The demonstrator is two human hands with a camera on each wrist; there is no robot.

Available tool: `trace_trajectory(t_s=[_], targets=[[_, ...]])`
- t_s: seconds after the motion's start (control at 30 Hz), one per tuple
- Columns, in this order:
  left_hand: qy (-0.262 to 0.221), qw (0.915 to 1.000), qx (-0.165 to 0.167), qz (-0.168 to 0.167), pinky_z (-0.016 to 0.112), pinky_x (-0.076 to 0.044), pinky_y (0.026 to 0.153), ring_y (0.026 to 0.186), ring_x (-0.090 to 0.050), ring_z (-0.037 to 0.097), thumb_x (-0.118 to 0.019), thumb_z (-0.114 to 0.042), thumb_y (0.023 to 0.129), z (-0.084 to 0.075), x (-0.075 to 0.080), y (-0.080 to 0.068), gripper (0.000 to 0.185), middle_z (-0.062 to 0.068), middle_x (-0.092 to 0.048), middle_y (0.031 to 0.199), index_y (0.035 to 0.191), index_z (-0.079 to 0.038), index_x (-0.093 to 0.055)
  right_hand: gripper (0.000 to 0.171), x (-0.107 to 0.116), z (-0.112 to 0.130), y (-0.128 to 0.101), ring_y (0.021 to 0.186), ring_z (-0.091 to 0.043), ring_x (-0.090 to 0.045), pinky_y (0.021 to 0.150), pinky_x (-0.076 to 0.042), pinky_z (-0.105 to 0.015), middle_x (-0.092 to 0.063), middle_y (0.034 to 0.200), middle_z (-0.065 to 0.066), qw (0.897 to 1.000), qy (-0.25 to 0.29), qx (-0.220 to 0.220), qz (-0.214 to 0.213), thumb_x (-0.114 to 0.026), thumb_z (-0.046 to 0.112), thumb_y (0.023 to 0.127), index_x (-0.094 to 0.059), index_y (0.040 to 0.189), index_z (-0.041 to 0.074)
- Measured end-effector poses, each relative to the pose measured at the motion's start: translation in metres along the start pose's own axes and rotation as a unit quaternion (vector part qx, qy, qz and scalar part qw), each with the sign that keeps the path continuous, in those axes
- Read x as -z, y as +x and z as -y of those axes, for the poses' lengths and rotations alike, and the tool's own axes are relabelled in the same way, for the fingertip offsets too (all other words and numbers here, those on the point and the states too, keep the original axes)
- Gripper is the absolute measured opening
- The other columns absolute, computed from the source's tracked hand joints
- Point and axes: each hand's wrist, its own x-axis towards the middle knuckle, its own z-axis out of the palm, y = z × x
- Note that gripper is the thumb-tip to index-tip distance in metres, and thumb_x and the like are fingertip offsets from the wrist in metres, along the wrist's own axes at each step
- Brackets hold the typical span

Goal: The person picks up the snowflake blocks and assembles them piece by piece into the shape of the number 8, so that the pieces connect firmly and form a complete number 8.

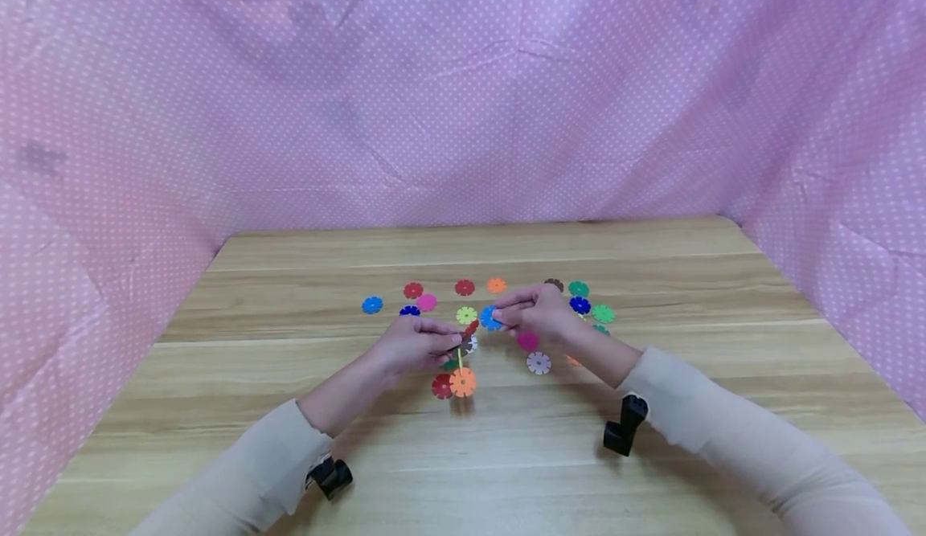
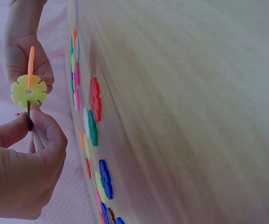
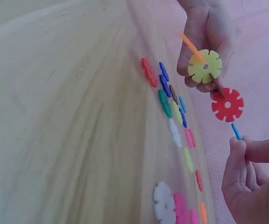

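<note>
here, left hand (image 1: 412,345) pinches joined disc cluster (image 1: 459,369); right hand (image 1: 535,313) pinches blue disc (image 1: 489,318) just beside it.

the blue disc (image 3: 236,131) in the right hand (image 3: 253,179) is mostly buried behind the fingertips; that hand's cut off at the right wrist view's bottom-right corner; discs along the table's (image 2: 195,116) far edge blur together

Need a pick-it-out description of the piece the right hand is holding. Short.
On the light wooden table, loose flower-shaped plastic discs lie scattered in front of the two hands. Go to the right hand at the middle of that scatter: its fingers pinch a blue flower-shaped plastic disc. Unlike the loose discs lying flat, this one is lifted off the table, facing the left hand's joined cluster.
</note>
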Motion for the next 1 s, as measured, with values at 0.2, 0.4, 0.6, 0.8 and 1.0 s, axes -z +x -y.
trace_trajectory(t_s=[0.2, 0.4, 0.6, 0.8, 1.0], targets=[[0.007, 1.0, -0.001, -0.003, 0.024, -0.059, 0.078, 0.077, -0.064, 0.01, -0.067, -0.011, 0.089, -0.0024, -0.0006, -0.0013, 0.021, 0.01, -0.074, 0.103, 0.109, -0.004, -0.07, 0.029, 0.0007, 0.004, -0.0028, 0.07, -0.011, -0.07, 0.07, -0.06, -0.028, -0.075, 0.079, 0.0, 1.0, 0.013, 0.006, 0.01, -0.07, 0.006, 0.086, -0.066, 0.113, -0.006], [0.024, 0.9997, -0.003, -0.009, 0.024, -0.059, 0.077, 0.076, -0.061, 0.011, -0.068, -0.012, 0.089, -0.0024, 0.0, -0.0028, 0.02, 0.01, -0.073, 0.101, 0.107, -0.004, -0.072, 0.027, 0.002, 0.0039, -0.0039, 0.07, -0.012, -0.068, 0.069, -0.059, -0.027, -0.075, 0.078, 0.002, 1.0, -0.005, 0.008, 0.022, -0.07, 0.006, 0.086, -0.068, 0.11, -0.006], [0.044, 0.999, -0.004, -0.009, 0.023, -0.057, 0.074, 0.075, -0.059, 0.012, -0.068, -0.013, 0.089, -0.0024, -0.0002, -0.0036, 0.02, 0.009, -0.07, 0.1, 0.106, -0.005, -0.073, 0.026, 0.0021, 0.0048, -0.0053, 0.07, -0.012, -0.069, 0.069, -0.059, -0.029, -0.075, 0.078, 0.002, 0.999, -0.01, 0.007, 0.037, -0.07, 0.006, 0.086, -0.069, 0.109, -0.006], [0.064, 0.9979, -0.01, -0.004, 0.023, -0.056, 0.073, 0.078, -0.059, 0.013, -0.068, -0.013, 0.089, -0.0047, -0.0021, -0.0047, 0.019, 0.009, -0.072, 0.104, 0.105, -0.005, -0.074, 0.025, -0.0006, 0.0038, -0.0054, 0.069, -0.012, -0.068, 0.069, -0.059, -0.029, -0.075, 0.078, 0.0, 0.998, -0.039, 0.007, 0.044, -0.071, 0.008, 0.085, -0.07, 0.107, -0.005], [0.075, 0.9965, -0.023, -0.03, 0.025, -0.057, 0.071, 0.078, -0.062, 0.014, -0.069, -0.01, 0.087, -0.0061, -0.0065, -0.0051, 0.016, 0.012, -0.072, 0.104, 0.101, -0.004, -0.075, 0.024, -0.0059, 0.0055, -0.0076, 0.069, -0.013, -0.068, 0.07, -0.059, -0.029, -0.075, 0.078, -0.001, 0.999, -0.046, -0.008, 0.018, -0.073, 0.006, 0.083, -0.071, 0.103, -0.005]])
